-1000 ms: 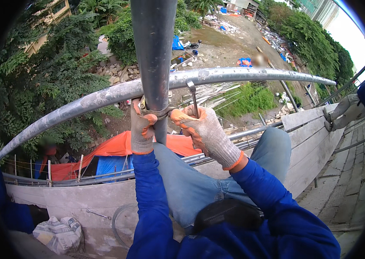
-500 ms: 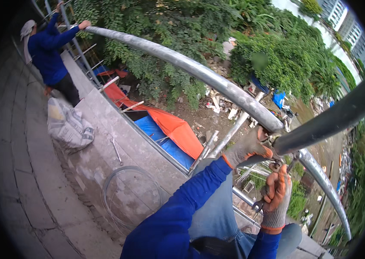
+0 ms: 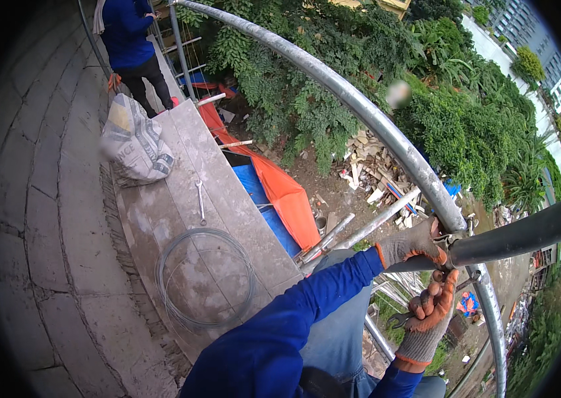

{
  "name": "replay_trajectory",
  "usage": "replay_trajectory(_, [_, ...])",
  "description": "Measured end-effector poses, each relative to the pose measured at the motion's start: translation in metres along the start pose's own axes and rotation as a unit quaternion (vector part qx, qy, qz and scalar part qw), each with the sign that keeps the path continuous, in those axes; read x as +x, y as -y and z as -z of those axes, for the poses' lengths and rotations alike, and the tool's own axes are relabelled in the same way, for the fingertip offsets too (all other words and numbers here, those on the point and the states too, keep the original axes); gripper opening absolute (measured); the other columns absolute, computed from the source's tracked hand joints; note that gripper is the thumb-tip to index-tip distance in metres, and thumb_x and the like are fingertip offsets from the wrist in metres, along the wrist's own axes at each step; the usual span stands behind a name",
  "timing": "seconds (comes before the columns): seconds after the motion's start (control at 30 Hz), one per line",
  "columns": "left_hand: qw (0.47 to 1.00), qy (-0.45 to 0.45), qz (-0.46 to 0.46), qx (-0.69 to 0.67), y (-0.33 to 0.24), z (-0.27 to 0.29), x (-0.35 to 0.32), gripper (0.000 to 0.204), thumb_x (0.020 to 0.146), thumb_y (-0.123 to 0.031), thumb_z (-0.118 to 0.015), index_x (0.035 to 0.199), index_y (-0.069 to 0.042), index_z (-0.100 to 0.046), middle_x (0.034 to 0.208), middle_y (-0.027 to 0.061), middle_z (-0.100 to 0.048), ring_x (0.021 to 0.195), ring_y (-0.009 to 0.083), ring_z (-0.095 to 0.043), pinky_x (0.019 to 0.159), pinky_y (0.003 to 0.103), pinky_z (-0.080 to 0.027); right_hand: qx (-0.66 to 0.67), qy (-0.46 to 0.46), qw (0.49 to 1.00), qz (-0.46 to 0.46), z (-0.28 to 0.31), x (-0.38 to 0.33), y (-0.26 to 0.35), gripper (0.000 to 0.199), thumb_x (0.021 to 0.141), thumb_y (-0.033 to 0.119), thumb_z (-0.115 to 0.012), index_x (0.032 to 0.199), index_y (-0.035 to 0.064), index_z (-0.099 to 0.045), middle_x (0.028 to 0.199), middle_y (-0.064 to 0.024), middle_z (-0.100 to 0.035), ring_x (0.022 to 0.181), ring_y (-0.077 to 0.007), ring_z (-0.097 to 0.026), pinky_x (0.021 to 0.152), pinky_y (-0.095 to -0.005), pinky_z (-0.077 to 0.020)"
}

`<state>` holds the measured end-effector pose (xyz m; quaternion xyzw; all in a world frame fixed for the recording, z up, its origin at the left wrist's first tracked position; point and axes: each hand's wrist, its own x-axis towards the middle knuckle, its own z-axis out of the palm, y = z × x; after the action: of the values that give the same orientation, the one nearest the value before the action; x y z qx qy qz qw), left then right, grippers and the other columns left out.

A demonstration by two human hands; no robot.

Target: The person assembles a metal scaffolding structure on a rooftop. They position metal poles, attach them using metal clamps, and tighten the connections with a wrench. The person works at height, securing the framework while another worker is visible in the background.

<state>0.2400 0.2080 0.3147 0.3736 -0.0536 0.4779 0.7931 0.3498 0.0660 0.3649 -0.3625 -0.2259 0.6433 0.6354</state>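
My left hand (image 3: 414,244), in a grey and orange glove, is closed around the clamp (image 3: 449,244) where the metal pipes meet. Just below it, my right hand (image 3: 433,312) has its fingers curled, with the thumb and index finger up against the clamp's underside. A wrench (image 3: 399,320) is held in that palm, its open jaw sticking out on the left. The long grey pipe (image 3: 333,83) runs from the far left to the joint. A dark pipe (image 3: 522,232) comes in from the right. My fingers hide most of the clamp.
On the plank platform (image 3: 161,219) lie a wire coil (image 3: 252,285), another wrench (image 3: 201,201) and a filled sack (image 3: 136,142). A co-worker in blue (image 3: 128,36) stands at the far left. Beyond the platform edge are a drop, orange sheeting (image 3: 283,199), debris and trees.
My view has turned, so the platform sits further right. The long pipe's near end has come down to the joint. The co-worker's hand has left the pipe's far end.
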Motion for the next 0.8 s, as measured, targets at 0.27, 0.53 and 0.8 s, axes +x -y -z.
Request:
replay_trajectory(0.27, [0.999, 0.016, 0.033, -0.011, -0.01, -0.01, 0.001, 0.108, 0.055, -0.016, -0.099, 0.142, 0.002, -0.038, 0.139, 0.0128, -0.053, 0.124, 0.0219, -0.055, 0.105, 0.035, -0.047, 0.004, -0.013, 0.998, 0.054, -0.005, -0.021, -0.012, 0.045, 0.109, 0.041, -0.039, 0.117, 0.0024, -0.061, 0.071, 0.0018, -0.063, 0.033, -0.0032, -0.027, 0.029, -0.0225, -0.0249])
replay_trajectory(0.53, [0.996, -0.039, 0.065, 0.046, -0.014, 0.0, -0.008, 0.094, 0.063, -0.002, -0.081, 0.147, -0.001, -0.038, 0.139, 0.0093, -0.052, 0.123, 0.0182, -0.054, 0.1, 0.03, -0.048, 0.129, -0.028, 0.991, -0.013, 0.001, -0.019, -0.018, 0.029, 0.106, 0.029, -0.052, 0.115, 0.0032, -0.062, 0.07, -0.0016, -0.063, 0.037, -0.0035, -0.034, 0.031, -0.0201, -0.025])
replay_trajectory(0.8, [0.996, -0.019, 0.077, 0.037, 0.013, 0.043, -0.011, 0.082, 0.069, -0.002, -0.081, 0.141, -0.001, -0.042, 0.13, 0.007, -0.055, 0.11, 0.0114, -0.057, 0.084, 0.024, -0.053, 0.124, -0.028, 0.992, -0.007, -0.021, -0.019, -0.012, 0.046, 0.105, 0.045, -0.05, 0.111, 0.0013, -0.063, 0.065, 0.0036, -0.056, 0.039, -0.0013, -0.032, 0.035, -0.0196, -0.0268])
